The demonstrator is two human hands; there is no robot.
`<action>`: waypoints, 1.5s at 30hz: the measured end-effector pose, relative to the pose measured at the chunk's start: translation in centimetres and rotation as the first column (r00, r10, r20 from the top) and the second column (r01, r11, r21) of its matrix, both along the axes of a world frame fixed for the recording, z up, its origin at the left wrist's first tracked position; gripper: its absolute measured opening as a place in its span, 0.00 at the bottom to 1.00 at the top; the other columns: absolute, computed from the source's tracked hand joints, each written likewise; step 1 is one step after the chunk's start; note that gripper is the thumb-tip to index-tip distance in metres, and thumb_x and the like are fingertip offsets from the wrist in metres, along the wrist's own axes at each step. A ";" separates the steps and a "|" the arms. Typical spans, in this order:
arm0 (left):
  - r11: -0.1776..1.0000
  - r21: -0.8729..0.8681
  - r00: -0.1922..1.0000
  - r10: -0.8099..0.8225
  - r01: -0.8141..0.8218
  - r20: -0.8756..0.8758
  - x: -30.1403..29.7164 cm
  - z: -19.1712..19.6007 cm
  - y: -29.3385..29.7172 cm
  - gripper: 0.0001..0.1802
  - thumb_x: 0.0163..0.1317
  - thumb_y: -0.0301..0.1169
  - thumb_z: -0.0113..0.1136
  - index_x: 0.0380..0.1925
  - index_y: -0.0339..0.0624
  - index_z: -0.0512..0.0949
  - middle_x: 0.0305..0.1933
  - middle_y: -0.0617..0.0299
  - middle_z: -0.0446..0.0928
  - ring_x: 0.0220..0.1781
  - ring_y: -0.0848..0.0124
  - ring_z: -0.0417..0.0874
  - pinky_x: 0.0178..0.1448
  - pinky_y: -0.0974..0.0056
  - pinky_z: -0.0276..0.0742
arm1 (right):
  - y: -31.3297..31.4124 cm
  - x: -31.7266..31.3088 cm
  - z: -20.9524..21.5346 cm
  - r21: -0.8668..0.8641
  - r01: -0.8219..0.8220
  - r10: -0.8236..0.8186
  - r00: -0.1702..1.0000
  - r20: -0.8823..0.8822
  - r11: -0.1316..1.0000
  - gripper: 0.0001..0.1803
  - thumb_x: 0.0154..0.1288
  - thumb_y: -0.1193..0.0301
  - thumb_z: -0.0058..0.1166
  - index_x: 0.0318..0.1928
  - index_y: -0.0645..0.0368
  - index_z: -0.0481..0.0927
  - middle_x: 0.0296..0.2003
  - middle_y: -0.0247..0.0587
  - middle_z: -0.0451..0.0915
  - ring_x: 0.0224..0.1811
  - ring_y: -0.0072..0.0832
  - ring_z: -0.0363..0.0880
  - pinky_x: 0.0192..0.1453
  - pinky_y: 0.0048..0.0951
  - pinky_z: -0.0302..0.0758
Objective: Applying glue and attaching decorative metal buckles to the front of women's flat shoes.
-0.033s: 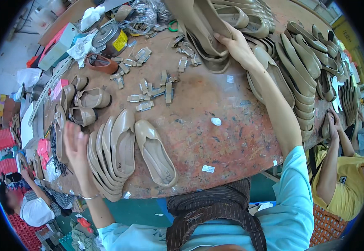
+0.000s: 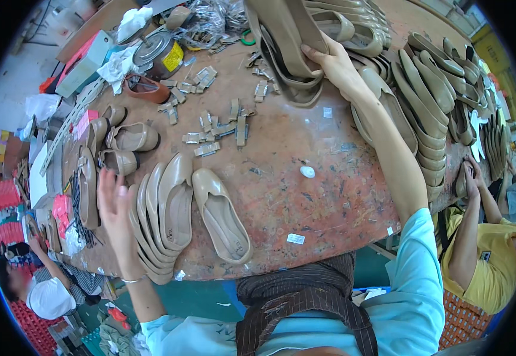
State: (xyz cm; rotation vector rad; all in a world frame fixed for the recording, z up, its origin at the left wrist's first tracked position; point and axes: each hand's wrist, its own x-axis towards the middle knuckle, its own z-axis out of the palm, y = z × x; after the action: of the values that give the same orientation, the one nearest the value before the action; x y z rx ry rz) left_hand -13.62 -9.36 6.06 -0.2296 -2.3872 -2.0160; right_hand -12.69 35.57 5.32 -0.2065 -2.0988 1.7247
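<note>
At the far middle of the table, my right hand (image 2: 336,66) grips beige flat shoes (image 2: 284,50), nested together, by the side; their upper ends run out of the picture. My left hand (image 2: 114,204) is raised with fingers apart and slightly blurred, holding nothing. It hovers at the left side of a leaning row of beige flats (image 2: 176,173) near the front edge. One more beige flat (image 2: 221,213) lies just right of that row, toe pointing away from me. Whether my left hand touches the row, I cannot tell.
Small metal-and-tan clips (image 2: 225,127) lie scattered at mid-table, near a white lump (image 2: 307,172). Long rows of beige shoes (image 2: 427,118) line the right side. A tin can (image 2: 160,56) and a brown shoe (image 2: 145,89) stand back left. A person in yellow (image 2: 483,255) works at right.
My left hand has shifted slightly right, closer over the row of flats. The shoes in my right hand have moved a little to the right and tilted.
</note>
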 end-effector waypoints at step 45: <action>0.899 -0.437 0.998 -0.043 0.020 -0.043 10.5 -3.9 2.8 0.18 0.65 0.40 0.59 0.37 0.32 0.81 0.28 0.59 0.71 0.26 0.75 0.67 0.31 0.70 0.64 | -27.3 15.1 -7.4 -0.244 0.005 0.043 0.981 0.191 0.970 0.10 0.60 0.76 0.52 0.43 0.64 0.76 0.33 0.43 0.76 0.29 0.29 0.75 0.36 0.28 0.73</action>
State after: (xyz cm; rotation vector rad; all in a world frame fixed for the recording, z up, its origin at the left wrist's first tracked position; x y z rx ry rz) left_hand -3.12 -6.53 2.16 -0.3184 -2.7853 -1.4311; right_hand 2.39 8.30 -2.10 -0.4452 -2.0198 2.0468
